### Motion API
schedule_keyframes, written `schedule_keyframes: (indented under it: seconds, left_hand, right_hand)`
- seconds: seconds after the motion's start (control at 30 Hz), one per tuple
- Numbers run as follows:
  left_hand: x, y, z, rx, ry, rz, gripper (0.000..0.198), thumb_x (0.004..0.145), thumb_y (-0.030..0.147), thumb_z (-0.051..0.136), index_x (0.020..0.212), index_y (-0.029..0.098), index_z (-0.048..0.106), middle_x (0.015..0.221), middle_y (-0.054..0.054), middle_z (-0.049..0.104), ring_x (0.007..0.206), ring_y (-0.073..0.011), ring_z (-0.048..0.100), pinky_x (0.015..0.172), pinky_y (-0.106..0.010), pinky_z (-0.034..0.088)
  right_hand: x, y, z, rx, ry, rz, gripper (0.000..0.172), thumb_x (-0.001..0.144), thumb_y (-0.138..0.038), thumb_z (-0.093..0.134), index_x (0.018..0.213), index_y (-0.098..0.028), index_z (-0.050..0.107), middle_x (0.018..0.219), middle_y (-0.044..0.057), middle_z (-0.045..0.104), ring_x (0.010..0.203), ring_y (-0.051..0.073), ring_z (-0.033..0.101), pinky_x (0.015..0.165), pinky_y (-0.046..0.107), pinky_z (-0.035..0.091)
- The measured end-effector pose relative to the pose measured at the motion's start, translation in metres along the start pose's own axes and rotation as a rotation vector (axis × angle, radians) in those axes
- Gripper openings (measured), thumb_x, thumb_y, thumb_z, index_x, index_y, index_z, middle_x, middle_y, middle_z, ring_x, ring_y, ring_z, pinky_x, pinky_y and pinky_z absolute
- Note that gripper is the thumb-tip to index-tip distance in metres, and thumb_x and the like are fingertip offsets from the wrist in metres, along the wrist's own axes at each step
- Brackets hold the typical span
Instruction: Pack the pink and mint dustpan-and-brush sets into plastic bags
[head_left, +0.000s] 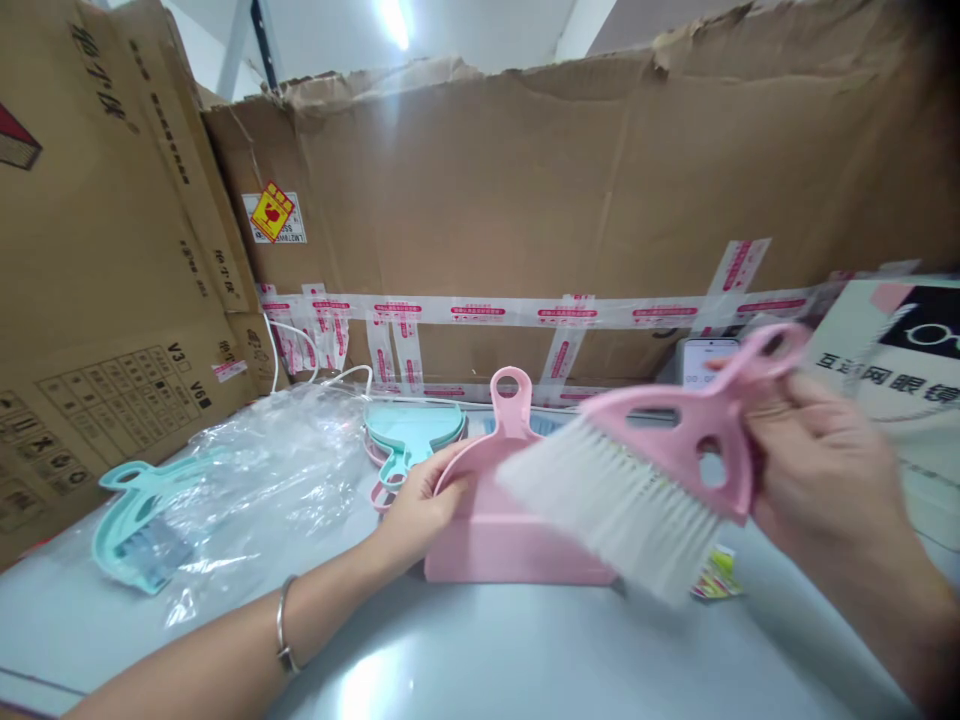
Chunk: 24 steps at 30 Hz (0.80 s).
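Observation:
My left hand (433, 500) grips the left side of a pink dustpan (517, 545), which stands on the table with its ringed handle up. In my right hand (832, 450) is a pink hand brush (675, 425), held by the handle, with white bristles slanting down to the left. The bristles overlap the dustpan's right part in view; whether they touch it I cannot tell. Behind my left hand lie stacked turquoise dustpans (412, 430) with pink edges among them. A turquoise brush (139, 520) rests at the far left, partly under clear plastic.
Crumpled clear plastic bags (285, 470) cover the left of the table (450, 660). A large taped cardboard box (480, 190) walls off the back, another carton (97, 280) the left. A phone (705, 355), a white printed box (892, 380) and a small colourful packet (718, 577) are on the right.

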<state>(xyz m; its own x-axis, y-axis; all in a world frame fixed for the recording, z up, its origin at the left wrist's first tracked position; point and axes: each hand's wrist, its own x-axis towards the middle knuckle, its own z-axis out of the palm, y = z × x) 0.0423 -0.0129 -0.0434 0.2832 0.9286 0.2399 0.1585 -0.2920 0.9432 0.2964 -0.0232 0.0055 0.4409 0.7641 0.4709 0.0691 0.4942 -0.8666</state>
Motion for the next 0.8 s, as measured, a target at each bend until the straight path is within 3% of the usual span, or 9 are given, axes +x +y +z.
schedule_keyframes:
  seconds: [0.1, 0.2, 0.3, 0.47, 0.6, 0.8]
  left_hand:
    - [0.0, 0.0, 0.002, -0.045, -0.02, -0.005, 0.041, 0.081, 0.028, 0.049, 0.122, 0.023, 0.055, 0.122, -0.002, 0.058, 0.114, -0.023, 0.05, 0.098, -0.033, 0.037]
    - [-0.001, 0.002, 0.004, -0.086, -0.036, -0.024, 0.04, 0.086, 0.038, 0.045, 0.12, 0.022, 0.056, 0.122, -0.003, 0.059, 0.114, -0.023, 0.051, 0.097, -0.033, 0.038]
    - [-0.003, 0.003, 0.004, -0.093, -0.068, -0.002, 0.042, 0.087, 0.045, 0.042, 0.118, 0.023, 0.058, 0.12, -0.002, 0.06, 0.113, -0.0221, 0.051, 0.097, -0.032, 0.038]
    - [-0.004, 0.002, 0.001, -0.086, -0.103, 0.07, 0.042, 0.086, 0.046, 0.044, 0.119, 0.024, 0.057, 0.121, -0.002, 0.059, 0.113, -0.0213, 0.051, 0.098, -0.03, 0.038]
    - [-0.003, 0.002, 0.003, -0.067, -0.102, 0.064, 0.042, 0.085, 0.042, 0.049, 0.121, 0.021, 0.055, 0.121, -0.005, 0.059, 0.11, -0.022, 0.053, 0.095, -0.032, 0.04]
    - [-0.001, 0.003, 0.005, -0.046, -0.098, 0.073, 0.038, 0.085, 0.039, 0.049, 0.118, 0.022, 0.056, 0.12, -0.006, 0.059, 0.112, -0.0223, 0.052, 0.096, -0.034, 0.04]
  right_hand:
    - [-0.031, -0.007, 0.021, -0.053, -0.372, 0.187, 0.04, 0.07, -0.05, 0.063, 0.096, -0.022, 0.054, 0.057, -0.002, 0.055, 0.043, 0.01, 0.044, 0.038, 0.021, 0.036]
    - [-0.048, -0.004, 0.041, -0.049, -0.55, 0.255, 0.038, 0.076, -0.05, 0.057, 0.1, -0.023, 0.048, 0.055, -0.005, 0.053, 0.042, 0.008, 0.043, 0.039, 0.02, 0.037]
    - [-0.046, -0.002, 0.051, -0.133, -0.572, 0.18, 0.032, 0.079, -0.047, 0.054, 0.099, -0.022, 0.048, 0.06, -0.004, 0.055, 0.046, 0.009, 0.044, 0.042, 0.02, 0.037]
    - [-0.035, -0.004, 0.059, -0.32, -0.47, -0.134, 0.021, 0.081, -0.038, 0.054, 0.093, -0.021, 0.056, 0.085, 0.002, 0.061, 0.075, 0.015, 0.055, 0.067, 0.027, 0.043]
    - [-0.032, 0.004, 0.063, -0.439, -0.419, -0.272, 0.019, 0.082, -0.038, 0.051, 0.089, -0.02, 0.056, 0.083, 0.002, 0.058, 0.072, 0.014, 0.051, 0.066, 0.028, 0.041]
    - [-0.023, 0.012, 0.066, -0.543, -0.526, -0.343, 0.019, 0.086, -0.039, 0.045, 0.086, -0.02, 0.049, 0.081, 0.002, 0.055, 0.072, 0.014, 0.05, 0.065, 0.027, 0.039]
